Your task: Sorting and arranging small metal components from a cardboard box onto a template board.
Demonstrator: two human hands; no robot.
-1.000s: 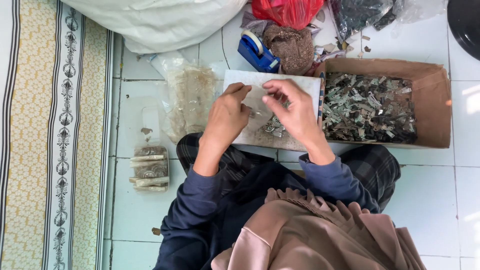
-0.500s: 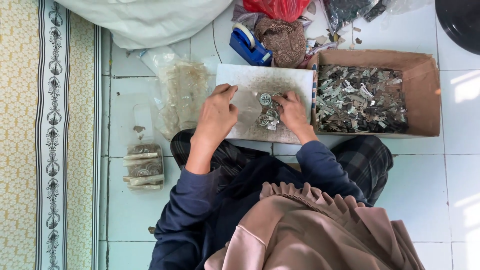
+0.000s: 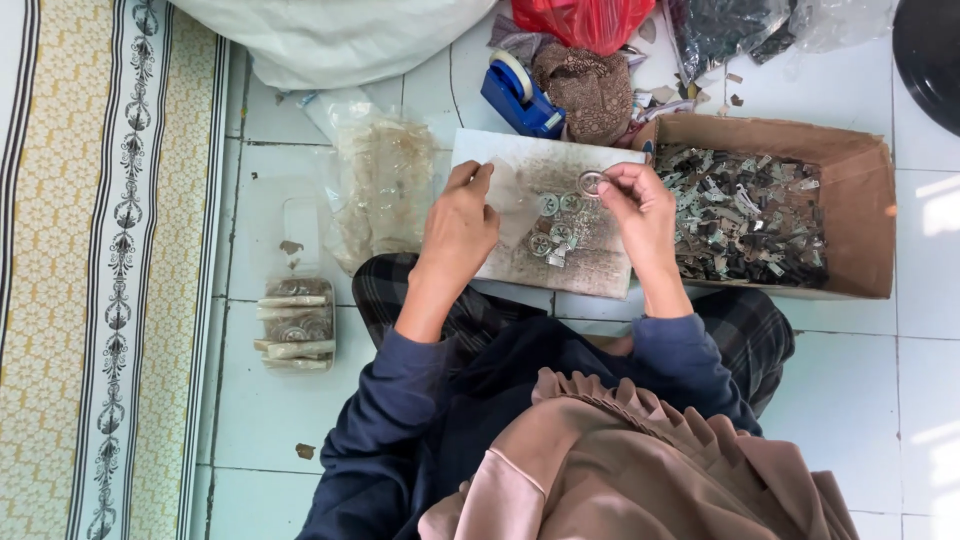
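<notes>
White floor tiles [image 3: 880, 400] run under everything I see from the head camera, with a patterned cream mat [image 3: 90, 280] along one side. I watch the person sitting over a worn grey work board [image 3: 520, 170] that rests on their lap and the floor. My view shows the right hand [image 3: 640, 215] pinched nearly shut, thumb and forefinger closed on a small round metal ring [image 3: 590, 182] held just above the board's far edge. Below it, a loose cluster of similar metal discs [image 3: 555, 232] lies on the board. I see the left hand [image 3: 460, 225] curled loosely, fingertips touching the board's left corner; whether it holds anything, I cannot tell. Just beside the right hand sits a cardboard box [image 3: 860, 160] of small metal parts. Beyond the board are a blue tape dispenser [image 3: 520, 95] and a clear plastic bag [image 3: 385, 190].
</notes>
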